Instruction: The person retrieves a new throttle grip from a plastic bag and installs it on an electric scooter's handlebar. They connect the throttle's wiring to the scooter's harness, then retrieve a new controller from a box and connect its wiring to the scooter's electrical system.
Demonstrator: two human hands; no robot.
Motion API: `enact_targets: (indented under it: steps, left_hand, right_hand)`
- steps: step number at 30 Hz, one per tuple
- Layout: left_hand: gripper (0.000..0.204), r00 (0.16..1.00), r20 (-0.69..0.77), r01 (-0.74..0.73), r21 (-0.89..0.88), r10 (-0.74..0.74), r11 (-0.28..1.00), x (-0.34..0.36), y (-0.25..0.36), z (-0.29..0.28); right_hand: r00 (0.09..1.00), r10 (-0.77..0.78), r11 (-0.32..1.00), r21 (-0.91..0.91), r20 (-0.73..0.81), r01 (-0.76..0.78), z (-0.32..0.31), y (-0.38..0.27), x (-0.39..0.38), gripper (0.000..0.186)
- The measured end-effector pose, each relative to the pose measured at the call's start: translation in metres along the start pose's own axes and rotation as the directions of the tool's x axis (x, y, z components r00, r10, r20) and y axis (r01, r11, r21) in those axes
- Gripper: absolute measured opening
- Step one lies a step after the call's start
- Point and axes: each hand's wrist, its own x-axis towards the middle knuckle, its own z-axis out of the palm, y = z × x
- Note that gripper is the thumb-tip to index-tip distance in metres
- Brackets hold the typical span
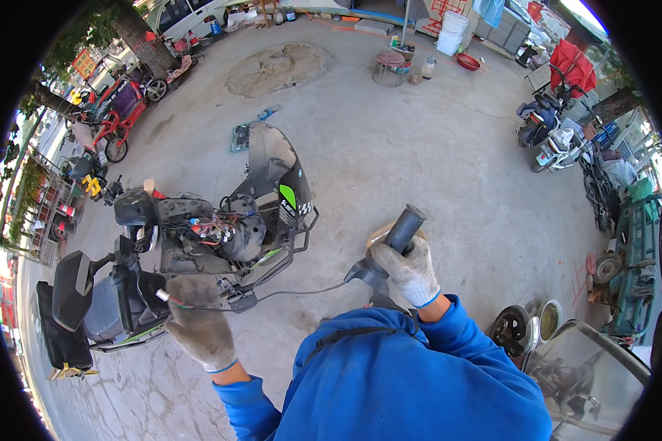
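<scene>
My right hand, in a grimy white glove, grips a black handlebar grip assembly with a cable; a tan object I cannot make out shows behind it. The cable runs left to a white connector with thin coloured wires. Beside that connector my gloved left hand is blurred by motion, so its fingers are unclear. Just beyond it stands a partly stripped black scooter with exposed wiring; another black scooter section with a seat is at the far left.
Parked bikes and tricycles line the left, scooters the right. A teal case lies on the concrete floor, which has a broken patch. Loose wheels and a clear windshield are at my lower right. Buckets stand at the back.
</scene>
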Motion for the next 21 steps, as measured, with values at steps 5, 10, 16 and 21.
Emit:
enact_targets:
  steps: [5,10,16,21]
  left_hand:
    - [0.104,0.922,0.175,0.379,-0.221,-0.346,0.899,-0.047,-0.064,0.005]
    - [0.086,0.772,0.245,0.63,-0.162,-0.587,0.76,-0.071,-0.099,0.015]
    - [0.058,0.775,0.166,0.612,0.044,-0.61,0.79,-0.069,-0.105,0.053]
    - [0.057,0.777,0.153,0.574,0.223,-0.61,0.788,-0.068,-0.121,0.096]
  right_hand:
    - [0.995,0.046,0.97,0.242,-0.088,-0.024,0.021,-0.012,-0.004,0.031]
    - [0.993,0.048,0.97,0.241,-0.103,-0.022,0.031,-0.015,-0.013,0.034]
    - [0.98,0.067,0.983,0.18,-0.185,-0.033,0.027,-0.009,-0.028,0.026]
    - [0.976,0.121,0.991,0.079,-0.18,-0.109,0.009,-0.007,-0.035,0.022]
